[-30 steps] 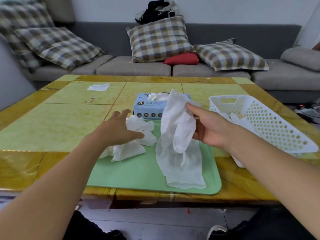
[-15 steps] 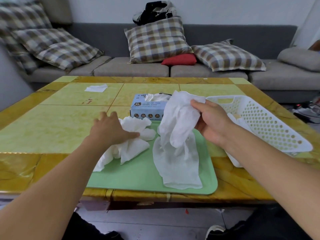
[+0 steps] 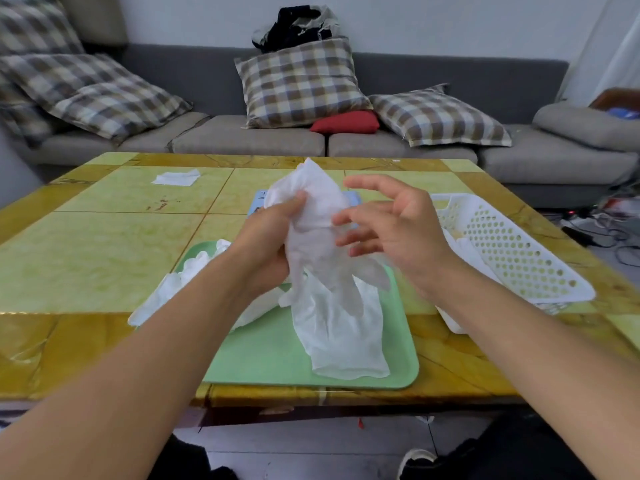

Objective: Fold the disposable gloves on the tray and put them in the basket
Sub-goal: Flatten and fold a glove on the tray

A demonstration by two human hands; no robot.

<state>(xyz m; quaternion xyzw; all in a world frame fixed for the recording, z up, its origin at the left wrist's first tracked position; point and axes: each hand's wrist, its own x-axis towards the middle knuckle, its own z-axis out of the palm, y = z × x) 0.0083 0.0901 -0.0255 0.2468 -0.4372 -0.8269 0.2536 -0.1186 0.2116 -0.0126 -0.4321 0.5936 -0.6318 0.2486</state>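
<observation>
left hand [image 3: 266, 244] grips one glove [image 3: 318, 216]; right hand [image 3: 391, 230] spread loose; one tray [image 3: 270, 362], one basket [image 3: 519, 251].

Yellow-green table [image 3: 86, 258] — tray [image 3: 263, 362], basket [image 3: 519, 258], tissue [image 3: 176, 177].

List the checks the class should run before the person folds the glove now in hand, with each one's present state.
1. Left hand grips the raised glove: ok.
2. Right hand holds the glove too: not ok, its fingers are spread.
3. Glove flat for folding: not ok, bunched.
4. Green tray has bare space: ok.
5. White basket open beside the tray: ok.
6. Number of gloves in hand: cannot tell.
</observation>
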